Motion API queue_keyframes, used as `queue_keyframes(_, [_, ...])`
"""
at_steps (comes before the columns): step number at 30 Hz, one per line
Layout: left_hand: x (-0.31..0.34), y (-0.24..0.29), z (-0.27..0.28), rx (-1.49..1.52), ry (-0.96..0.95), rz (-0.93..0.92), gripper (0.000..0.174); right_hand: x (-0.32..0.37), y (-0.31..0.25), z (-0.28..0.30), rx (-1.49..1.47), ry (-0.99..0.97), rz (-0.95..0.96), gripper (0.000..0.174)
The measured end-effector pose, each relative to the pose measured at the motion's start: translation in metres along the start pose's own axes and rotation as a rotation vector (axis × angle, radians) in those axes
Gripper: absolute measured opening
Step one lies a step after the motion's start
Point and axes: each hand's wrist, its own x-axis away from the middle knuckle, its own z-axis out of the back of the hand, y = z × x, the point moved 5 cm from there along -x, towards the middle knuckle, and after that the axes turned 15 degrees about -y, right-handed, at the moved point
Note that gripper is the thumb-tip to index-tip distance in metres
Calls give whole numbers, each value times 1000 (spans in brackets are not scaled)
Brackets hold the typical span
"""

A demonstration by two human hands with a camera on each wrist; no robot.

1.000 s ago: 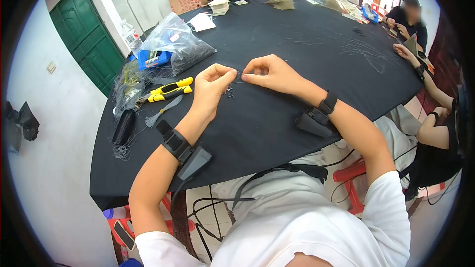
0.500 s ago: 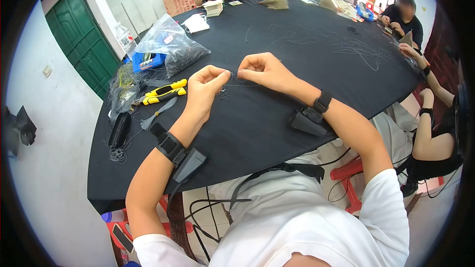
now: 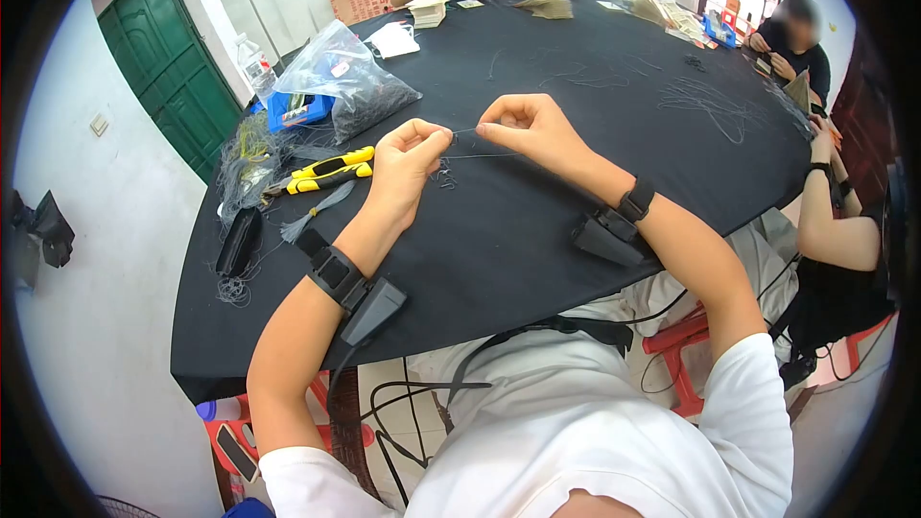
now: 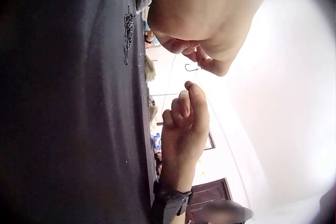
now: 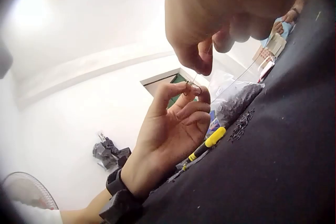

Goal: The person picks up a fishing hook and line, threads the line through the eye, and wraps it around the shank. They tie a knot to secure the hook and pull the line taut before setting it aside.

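Things gathered left on my table point(image 3: 518, 249)

I have the left hand point(image 3: 408, 161) and right hand point(image 3: 539, 137) above it, a hook point(image 4: 190, 70) between them and more hooks point(image 3: 444, 176) lying below. The pliers point(image 3: 331, 169) lie just left of the left hand, a case point(image 3: 238, 242) nearer me. Behind the pliers is a bag point(image 3: 360, 91); at its left sits a tray point(image 3: 305, 119), a bottle point(image 3: 255, 69) beyond that.

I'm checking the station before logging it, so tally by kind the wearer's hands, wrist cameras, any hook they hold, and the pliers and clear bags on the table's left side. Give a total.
Hands (left hand, right hand): 2
Wrist cameras: 2
Hook in the left fingers: 1
Pliers: 1
Clear bag: 1
Total: 7
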Motion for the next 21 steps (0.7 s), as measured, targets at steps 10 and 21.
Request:
queue_keyframes(10, [0,-5,-11,260,-73,73,8,-3,22,-13,-156,-96,-51,11])
queue_keyframes(21, [1,-15,3,218,94,139,8,2,-2,-24,-47,-272,43,10])
